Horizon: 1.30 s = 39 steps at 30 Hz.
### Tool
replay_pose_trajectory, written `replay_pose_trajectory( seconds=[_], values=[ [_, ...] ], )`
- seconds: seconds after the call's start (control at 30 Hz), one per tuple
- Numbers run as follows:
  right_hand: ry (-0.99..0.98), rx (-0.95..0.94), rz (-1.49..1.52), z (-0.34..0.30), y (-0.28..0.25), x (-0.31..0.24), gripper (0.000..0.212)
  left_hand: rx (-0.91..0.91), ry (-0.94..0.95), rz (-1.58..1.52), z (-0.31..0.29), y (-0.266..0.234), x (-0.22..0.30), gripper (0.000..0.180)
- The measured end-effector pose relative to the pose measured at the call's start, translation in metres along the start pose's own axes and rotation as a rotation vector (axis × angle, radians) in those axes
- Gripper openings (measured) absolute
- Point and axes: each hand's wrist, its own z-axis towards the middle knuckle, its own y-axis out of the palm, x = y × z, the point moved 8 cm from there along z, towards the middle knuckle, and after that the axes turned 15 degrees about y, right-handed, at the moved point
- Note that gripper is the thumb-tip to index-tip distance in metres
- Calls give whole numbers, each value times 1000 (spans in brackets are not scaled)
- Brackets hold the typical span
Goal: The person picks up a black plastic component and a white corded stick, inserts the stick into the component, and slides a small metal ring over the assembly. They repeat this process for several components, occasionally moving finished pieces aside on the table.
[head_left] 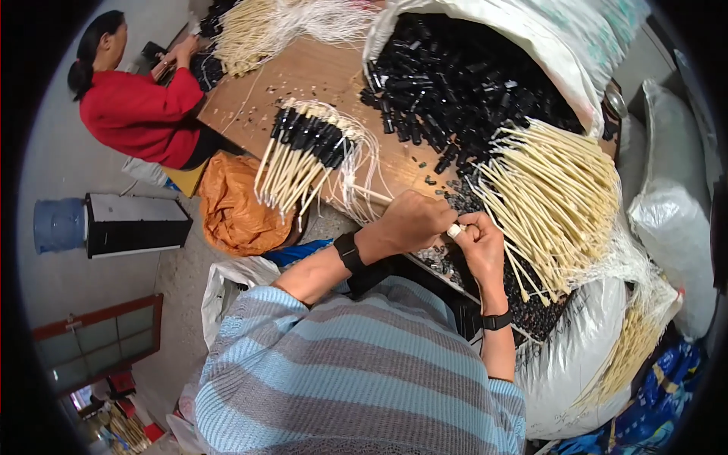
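Note:
My left hand [415, 221] is closed in a fist around a thin cream-coloured tube [371, 195], whose end sticks out to the left. Close beside it, my right hand [481, 246] has its fingers pinched together; what they grip is hidden. A small white piece [455, 230] shows at my right fingers, a finger wrap or a tube end, I cannot tell which. To the left on the table lies a bundle of cream tubes with black plastic fittings [309, 140] and white cords. Right of my hands a large heap of cream tubes [557, 201] is fanned out.
A white sack [584, 72] spills black plastic parts [462, 76] over the wooden table [303, 72]. More tubes and cords [258, 34] lie at the far left, near a person in red [140, 114]. An orange sack [239, 201] stands left; stuffed pale sacks [675, 227] stand right.

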Motion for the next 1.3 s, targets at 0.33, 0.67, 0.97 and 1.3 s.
replay_pose_trajectory(
  seconds=[0.33, 0.67, 0.97, 1.3],
  values=[
    [-471, 397, -90, -18, 1, -65, 32, 363, -287, 404, -70, -111, -73, 23],
    [-459, 293, -587, -13, 15, -31, 20, 471, -249, 94, -65, -87, -96, 35],
    [-287, 701, -933, -28, -83, -6, 15, 1, -450, 25, 14, 41, -112, 16],
    [-706, 647, -835, -50, -62, -48, 13, 110, -669, -310, -23, 22, -99, 34]
  ],
)
